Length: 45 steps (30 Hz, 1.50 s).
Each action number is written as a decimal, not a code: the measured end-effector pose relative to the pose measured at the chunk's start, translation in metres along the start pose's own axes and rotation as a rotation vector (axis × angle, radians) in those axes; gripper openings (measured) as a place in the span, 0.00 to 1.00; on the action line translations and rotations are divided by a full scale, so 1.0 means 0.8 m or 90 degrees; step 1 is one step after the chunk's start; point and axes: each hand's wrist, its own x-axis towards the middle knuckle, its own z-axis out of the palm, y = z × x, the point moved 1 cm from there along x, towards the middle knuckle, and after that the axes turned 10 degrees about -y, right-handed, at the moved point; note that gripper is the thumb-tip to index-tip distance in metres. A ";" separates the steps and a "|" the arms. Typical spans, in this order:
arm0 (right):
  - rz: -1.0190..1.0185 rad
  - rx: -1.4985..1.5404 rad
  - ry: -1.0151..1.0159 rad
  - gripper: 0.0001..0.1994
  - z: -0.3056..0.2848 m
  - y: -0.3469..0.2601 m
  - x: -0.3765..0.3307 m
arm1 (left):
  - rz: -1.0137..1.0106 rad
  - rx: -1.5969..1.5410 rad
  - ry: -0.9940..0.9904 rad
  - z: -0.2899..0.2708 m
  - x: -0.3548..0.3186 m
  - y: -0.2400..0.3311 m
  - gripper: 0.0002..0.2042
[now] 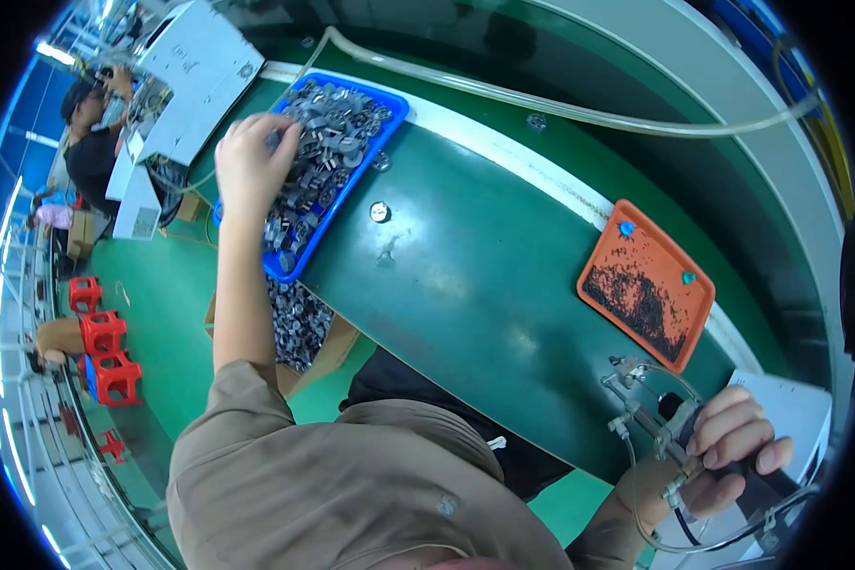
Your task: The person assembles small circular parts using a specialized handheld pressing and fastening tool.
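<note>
My left hand [251, 161] reaches over the near left side of a blue tray [325, 220] heaped with small grey plastic parts [337, 119]. Its fingertips pinch a small dark grey part [274, 141], mostly hidden by the fingers. At the lower right, my right hand [731, 442] is closed, fingers curled, against a bench machine [670, 432] with metal fittings and thin air tubes. Whatever lies inside that hand is hidden. A small round part with a pale face [380, 212] lies on the green bench to the right of the blue tray.
An orange tray [600, 252] of tiny dark pieces and two blue-green bits sits at the right. Below the blue tray stands a cardboard box [325, 359] of grey parts. A clear hose [541, 102] arches across the back. Red stools [104, 332] and a person [93, 142] are at left.
</note>
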 end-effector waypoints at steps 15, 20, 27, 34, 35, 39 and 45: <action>-0.025 0.010 -0.147 0.23 -0.018 0.006 0.009 | 0.283 -0.296 -0.233 0.220 0.107 0.251 0.10; -0.024 0.032 -0.198 0.23 -0.021 0.005 0.016 | 0.322 -0.331 -0.203 0.258 0.115 0.256 0.09; 0.042 0.056 -0.218 0.24 -0.035 0.006 0.011 | 0.570 -0.579 -0.119 0.128 0.004 0.342 0.04; 0.071 0.050 -0.249 0.24 -0.025 0.012 0.008 | 0.731 -0.634 -0.326 0.124 -0.110 0.366 0.07; 0.075 0.042 -0.247 0.24 -0.024 0.010 0.007 | 0.731 -0.659 -0.329 0.122 -0.107 0.368 0.08; 0.048 0.124 -0.246 0.25 -0.013 0.027 0.002 | 0.641 -0.746 -0.331 0.113 -0.112 0.362 0.12; 0.152 0.038 -0.316 0.25 -0.009 -0.006 0.024 | 0.662 -0.718 -0.292 0.117 -0.106 0.388 0.10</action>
